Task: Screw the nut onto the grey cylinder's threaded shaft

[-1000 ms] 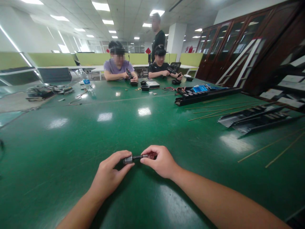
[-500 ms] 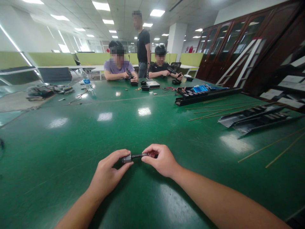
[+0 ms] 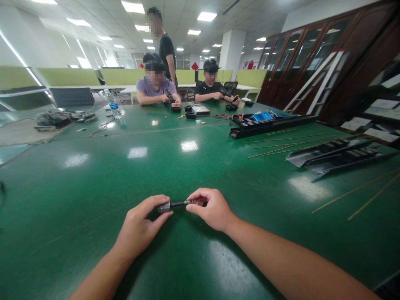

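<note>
While left hand (image 3: 139,225) pinches silver end of small black cylindrical part (image 3: 178,203), right hand (image 3: 212,210) grips other end; hands close together, both clamped on part, which sits level between them over green table (image 3: 78,200). Ahead-right of hands: black metal rail (image 3: 271,127), thin wooden rods (image 3: 290,146). Ahead-left: plastic water bottle (image 3: 114,107). Far across table, well apart from hands: seated person in lilac shirt (image 3: 153,86), seated person in black (image 3: 208,88).

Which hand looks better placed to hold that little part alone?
Probably the left hand: it closes on the thick silver end of the small rod-shaped part, while the right hand pinches only the thin dark end.
</note>
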Motion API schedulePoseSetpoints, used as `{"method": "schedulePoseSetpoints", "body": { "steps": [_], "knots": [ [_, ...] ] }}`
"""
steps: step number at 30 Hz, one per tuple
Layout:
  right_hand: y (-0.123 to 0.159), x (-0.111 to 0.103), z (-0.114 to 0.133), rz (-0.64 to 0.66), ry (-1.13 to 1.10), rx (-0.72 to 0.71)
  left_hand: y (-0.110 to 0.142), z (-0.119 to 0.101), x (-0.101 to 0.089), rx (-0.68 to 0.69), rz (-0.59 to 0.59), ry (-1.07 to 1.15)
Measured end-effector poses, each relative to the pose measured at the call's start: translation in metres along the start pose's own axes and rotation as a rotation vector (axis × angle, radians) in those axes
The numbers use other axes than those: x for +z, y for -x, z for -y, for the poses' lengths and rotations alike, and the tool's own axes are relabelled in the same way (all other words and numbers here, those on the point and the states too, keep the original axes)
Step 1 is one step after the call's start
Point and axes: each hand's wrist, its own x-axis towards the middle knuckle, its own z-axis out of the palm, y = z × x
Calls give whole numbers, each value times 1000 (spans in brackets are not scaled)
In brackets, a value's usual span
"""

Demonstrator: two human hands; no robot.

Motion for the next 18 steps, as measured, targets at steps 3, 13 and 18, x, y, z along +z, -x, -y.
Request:
{"method": "schedulePoseSetpoints", "body": {
  "steps": [3, 13, 18],
  "knots": [
    [0, 0, 0, -5, 11, -3, 0, 1, 0, -2, 2, -3],
    [0, 0, 0, -3, -3, -4, 0, 4, 0, -10, 22, 11],
    [-1, 0, -1, -5, -6, -1, 1, 6, 1, -27, 29, 5]
  ]
}}
